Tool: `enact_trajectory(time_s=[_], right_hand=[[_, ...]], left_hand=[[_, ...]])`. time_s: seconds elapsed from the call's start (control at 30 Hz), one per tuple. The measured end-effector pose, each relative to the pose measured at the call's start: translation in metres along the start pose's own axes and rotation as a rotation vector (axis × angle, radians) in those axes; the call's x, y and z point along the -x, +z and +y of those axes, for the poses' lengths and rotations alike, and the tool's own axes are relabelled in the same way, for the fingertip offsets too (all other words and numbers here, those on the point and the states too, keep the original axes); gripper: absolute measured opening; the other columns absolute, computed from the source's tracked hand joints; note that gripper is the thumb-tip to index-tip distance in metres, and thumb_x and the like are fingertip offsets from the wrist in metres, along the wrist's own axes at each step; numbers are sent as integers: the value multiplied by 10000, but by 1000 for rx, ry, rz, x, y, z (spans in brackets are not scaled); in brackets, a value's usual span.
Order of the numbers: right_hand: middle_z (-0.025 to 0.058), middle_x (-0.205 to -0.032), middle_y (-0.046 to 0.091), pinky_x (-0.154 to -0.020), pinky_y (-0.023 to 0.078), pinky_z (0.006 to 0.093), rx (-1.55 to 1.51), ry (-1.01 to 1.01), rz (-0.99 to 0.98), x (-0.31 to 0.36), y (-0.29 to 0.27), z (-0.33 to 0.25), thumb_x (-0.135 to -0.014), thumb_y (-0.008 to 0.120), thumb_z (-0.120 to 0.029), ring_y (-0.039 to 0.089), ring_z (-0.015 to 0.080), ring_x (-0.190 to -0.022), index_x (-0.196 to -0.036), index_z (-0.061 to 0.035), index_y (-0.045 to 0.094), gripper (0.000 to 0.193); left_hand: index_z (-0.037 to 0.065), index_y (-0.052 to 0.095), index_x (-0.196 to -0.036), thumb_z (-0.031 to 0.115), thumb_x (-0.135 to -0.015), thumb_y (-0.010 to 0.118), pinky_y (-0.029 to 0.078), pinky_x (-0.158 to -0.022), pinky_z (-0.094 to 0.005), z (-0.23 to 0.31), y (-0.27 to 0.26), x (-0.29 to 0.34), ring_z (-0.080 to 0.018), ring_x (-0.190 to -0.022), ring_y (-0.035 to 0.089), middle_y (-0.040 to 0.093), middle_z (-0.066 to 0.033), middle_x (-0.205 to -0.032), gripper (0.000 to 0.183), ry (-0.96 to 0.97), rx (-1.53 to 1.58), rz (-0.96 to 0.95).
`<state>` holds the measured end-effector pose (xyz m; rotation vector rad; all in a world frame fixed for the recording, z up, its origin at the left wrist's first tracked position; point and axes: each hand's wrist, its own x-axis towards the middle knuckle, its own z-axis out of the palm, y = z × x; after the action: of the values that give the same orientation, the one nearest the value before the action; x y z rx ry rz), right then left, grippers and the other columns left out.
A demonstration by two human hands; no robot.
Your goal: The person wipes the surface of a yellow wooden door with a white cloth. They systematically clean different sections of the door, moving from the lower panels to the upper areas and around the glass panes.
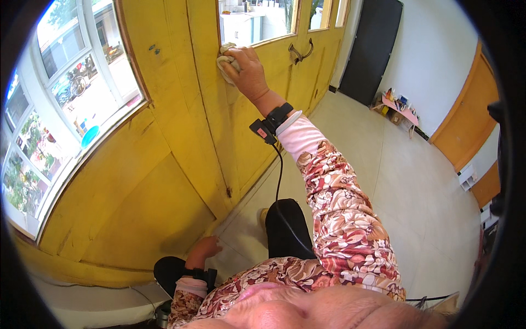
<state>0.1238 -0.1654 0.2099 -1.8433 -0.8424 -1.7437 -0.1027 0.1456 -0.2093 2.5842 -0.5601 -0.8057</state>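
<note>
Right hand (246,70) fingers clamp cloth (226,61) flat on yellow door (257,109); press evenly; left hand (205,249) loosely curled, empty

A: We note strong daylight from the window (71,93) at left; its panes are close to blown out, the outdoor detail washed pale.

B: Agreed. We see the yellow door (181,137) evenly lit, with soft shadow low on the panels and under the raised sleeve (339,214).

A: Fisheye bend is heavy; frame edges curve, and a black rim rings the picture.

B: Focus holds mid-frame. The nearest part, at the lower edge, is soft.
</note>
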Motion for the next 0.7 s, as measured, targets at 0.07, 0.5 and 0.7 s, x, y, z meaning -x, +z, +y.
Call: enact_trajectory(time_s=[0.07, 0.5, 0.7], right_hand=[[121, -1004, 691, -882, 524, 415, 44, -29, -3, 2, -4, 7, -838, 762, -154, 640, 338, -969, -1064, -72, 658, 262], [154, -1028, 720, -860, 550, 402, 258, 175, -100, 10, -31, 116, -926, 697, -275, 679, 350, -944, -1061, -55, 733, 261], [136, -1117, 725, -893, 548, 403, 417, 357, -185, 15, -47, 164, -933, 681, -355, 688, 347, -1000, -1109, -85, 741, 328]], left_hand=[[8, 699, -1157, 373, -809, 748, 534, -898, -468, -1, -1, 4, -396, -1045, 677, 707, -249, -1113, 508, -27, 63, -19], [12, 702, -1122, 367, -811, 746, 530, -890, -481, -49, 40, -3, -428, -1038, 663, 702, -251, -1108, 475, 61, -90, 22], [9, 692, -1108, 333, -799, 758, 527, -863, -499, -60, 66, -6, -431, -1013, 660, 694, -259, -1076, 453, 53, -55, 14]])
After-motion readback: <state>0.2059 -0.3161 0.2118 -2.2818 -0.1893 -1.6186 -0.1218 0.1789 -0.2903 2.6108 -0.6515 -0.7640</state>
